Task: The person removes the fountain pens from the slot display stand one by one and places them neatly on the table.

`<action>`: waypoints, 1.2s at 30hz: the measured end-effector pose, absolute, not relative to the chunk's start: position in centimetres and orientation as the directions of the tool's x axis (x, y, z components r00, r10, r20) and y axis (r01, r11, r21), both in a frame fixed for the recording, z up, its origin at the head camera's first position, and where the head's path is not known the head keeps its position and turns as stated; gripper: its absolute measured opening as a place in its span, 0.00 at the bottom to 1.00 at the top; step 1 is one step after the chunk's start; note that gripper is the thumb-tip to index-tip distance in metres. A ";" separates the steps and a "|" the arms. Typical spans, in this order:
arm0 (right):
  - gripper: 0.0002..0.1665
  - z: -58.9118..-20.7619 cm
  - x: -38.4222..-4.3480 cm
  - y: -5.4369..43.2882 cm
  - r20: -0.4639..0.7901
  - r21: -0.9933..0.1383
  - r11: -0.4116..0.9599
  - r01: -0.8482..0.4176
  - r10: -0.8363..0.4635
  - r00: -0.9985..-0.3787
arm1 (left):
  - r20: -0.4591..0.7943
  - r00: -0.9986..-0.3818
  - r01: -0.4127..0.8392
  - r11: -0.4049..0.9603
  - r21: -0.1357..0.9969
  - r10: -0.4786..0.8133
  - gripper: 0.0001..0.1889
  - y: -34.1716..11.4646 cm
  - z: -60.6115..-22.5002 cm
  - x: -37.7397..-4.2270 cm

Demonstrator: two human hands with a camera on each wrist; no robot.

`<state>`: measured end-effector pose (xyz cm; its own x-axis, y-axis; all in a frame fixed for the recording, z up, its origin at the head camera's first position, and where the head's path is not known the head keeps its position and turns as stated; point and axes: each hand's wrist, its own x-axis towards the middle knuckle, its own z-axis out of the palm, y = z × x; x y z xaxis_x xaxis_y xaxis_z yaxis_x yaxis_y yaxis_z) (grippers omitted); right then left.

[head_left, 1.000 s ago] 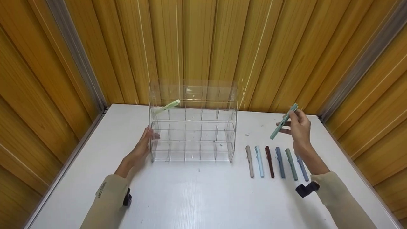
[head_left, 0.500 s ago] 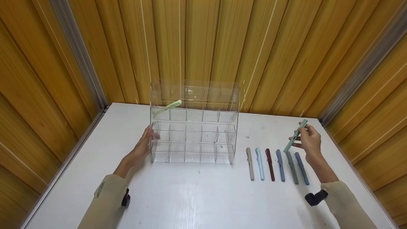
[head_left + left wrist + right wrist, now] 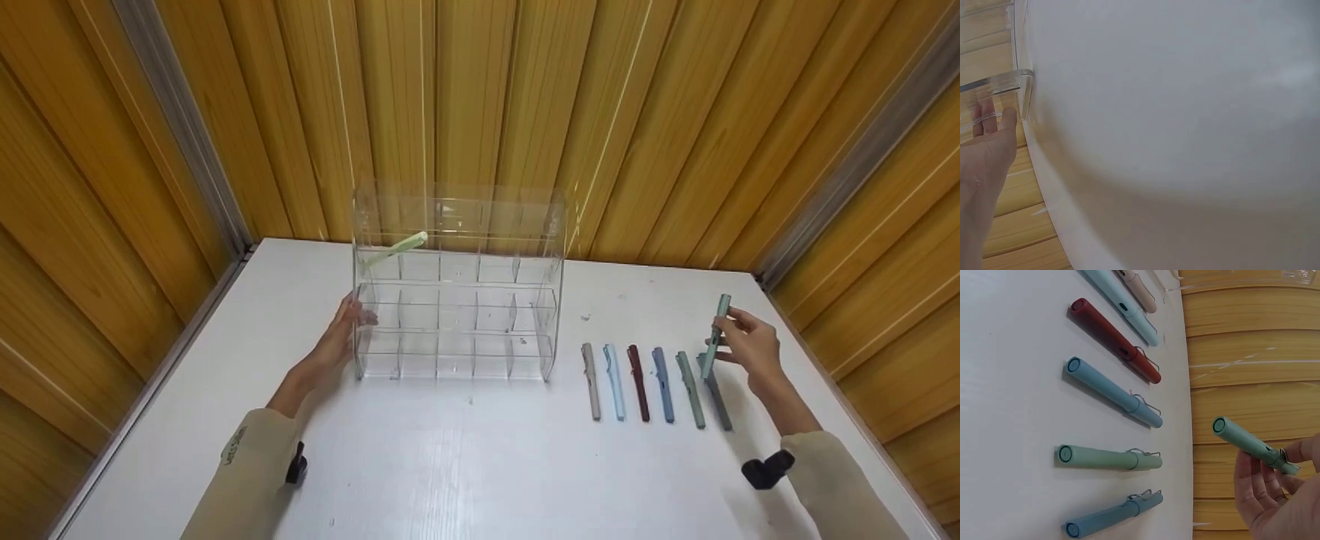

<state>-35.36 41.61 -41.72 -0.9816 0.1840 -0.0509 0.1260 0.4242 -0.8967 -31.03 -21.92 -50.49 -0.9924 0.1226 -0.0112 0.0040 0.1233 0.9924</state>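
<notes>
My right hand (image 3: 754, 346) holds a teal-green pen (image 3: 718, 330) raised and tilted over the right end of a row of pens. Below its lower tip lies a slate-blue pen (image 3: 720, 401), partly hidden in the head view. In the right wrist view the thumb and fingers pinch the held pen (image 3: 1247, 439) near its clip end. My left hand (image 3: 341, 330) grips the left side of a clear tiered pen rack (image 3: 457, 292), with fingers showing through the plastic. A pale green pen (image 3: 401, 247) leans in the rack's upper left compartment.
Left of the slate-blue pen lie a green pen (image 3: 691, 390), a blue pen (image 3: 664, 384), a dark red pen (image 3: 638, 382), a light blue pen (image 3: 614, 382) and a beige pen (image 3: 591, 381), side by side on the white table (image 3: 420, 465). Wood-patterned walls (image 3: 465, 97) enclose it.
My right hand has moved right and toward me with the teal-green pen, which has turned more upright and now overlaps the slate-blue pen. The left hand stays at the rack.
</notes>
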 end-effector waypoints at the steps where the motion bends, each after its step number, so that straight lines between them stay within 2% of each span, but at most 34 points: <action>1: 0.39 -41.9 -35.3 41.8 -0.051 -0.891 0.435 0.128 0.185 -0.981 | -0.006 -0.993 0.009 0.118 0.993 0.121 0.38 -21.9 -50.5 -31.1; 12: 0.40 -43.6 -34.9 44.1 -0.081 -0.836 0.523 0.168 0.185 -0.979 | -0.009 -0.993 0.005 0.118 0.993 0.118 0.37 -22.0 -50.6 -30.8; 28: 0.37 -47.0 -34.3 47.2 -0.116 -0.715 0.670 0.199 0.167 -0.979 | -0.023 -0.993 -0.010 0.111 0.994 0.117 0.40 -22.5 -50.5 -30.3; 36: 0.37 -48.2 -33.8 47.4 -0.145 -0.693 0.688 0.213 0.157 -0.977 | -0.017 -0.994 -0.005 0.121 0.993 0.107 0.40 -22.7 -50.6 -30.2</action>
